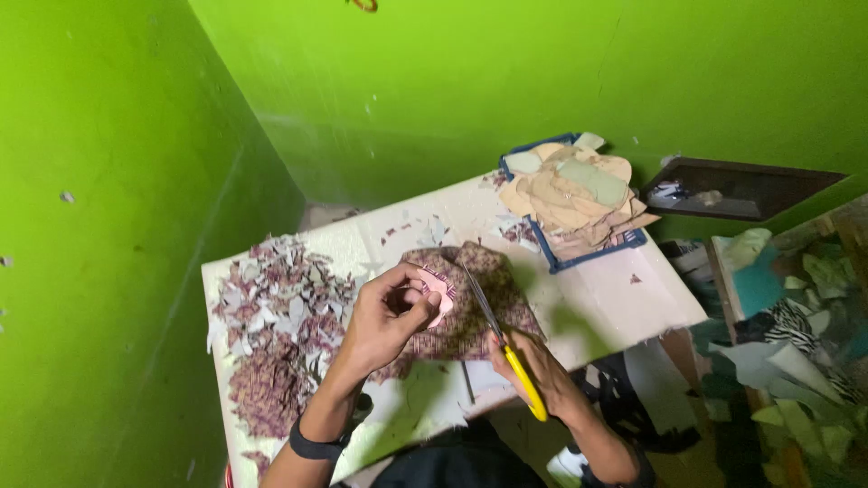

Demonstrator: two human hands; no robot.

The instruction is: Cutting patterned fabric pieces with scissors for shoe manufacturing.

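Note:
My left hand [384, 321] pinches a small pink paper shape [440, 287] against a sheet of dark red patterned paper [466, 312], which it holds above the white table [597, 303]. My right hand [533, 366] grips yellow-handled scissors [506, 348]. Their blades point up and away, lying across the patterned sheet beside the pink shape. A black band sits on my left wrist [316, 445].
A heap of patterned paper scraps [271, 325] covers the table's left part. A blue tray [579, 199] at the far right corner holds a stack of tan cut shapes. Green walls close in left and behind. Mixed paper offcuts [796, 343] lie on the floor at right.

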